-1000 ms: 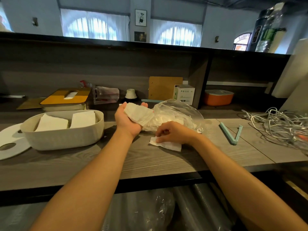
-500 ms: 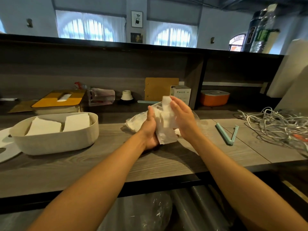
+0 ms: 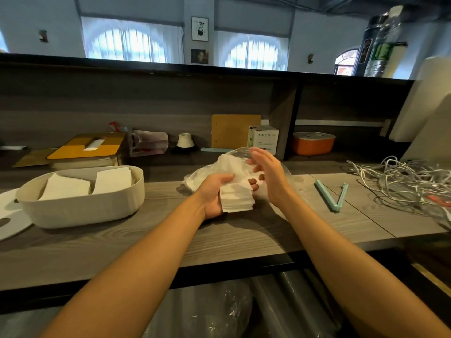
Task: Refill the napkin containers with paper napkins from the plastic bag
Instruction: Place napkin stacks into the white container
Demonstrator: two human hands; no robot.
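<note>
1. Left hand (image 3: 214,198) has a stack of paper napkins (image 3: 235,193), thumb curled over the top and fingertips poking out beyond its right edge, the stack tilted above the counter (image 3: 170,240).
2. Right hand (image 3: 269,176) is just right of that stack, fingers straight and loosely spread, palm facing it; whether it touches the paper is hard to call, with the fingers motion-blurred.
3. The clear plastic bag (image 3: 195,178) lies crumpled on the counter right behind the stack, more white paper showing through it.
4. Writing check: the white carton (image 3: 263,142) behind the bag shows small green icons and lines of print, too small to read. Bottle labels up on the ledge, far right, are blurred as well.
5. Left of the stack sits the oval cream napkin container (image 3: 80,203), two piles of napkins inside, leaning against each other. Its flat white lid (image 3: 9,215) lies at the far left edge.
6. Behind the container: a box with a yellow slotted top (image 3: 85,152).
7. Right of the stack: a pale blue bag clip (image 3: 332,195), sprung open in a V, and beyond it a tangle of white cables (image 3: 402,181).
8. Behind and right of the bag, in the shelf recess, an orange tub (image 3: 313,143) with a pale lid.
</note>
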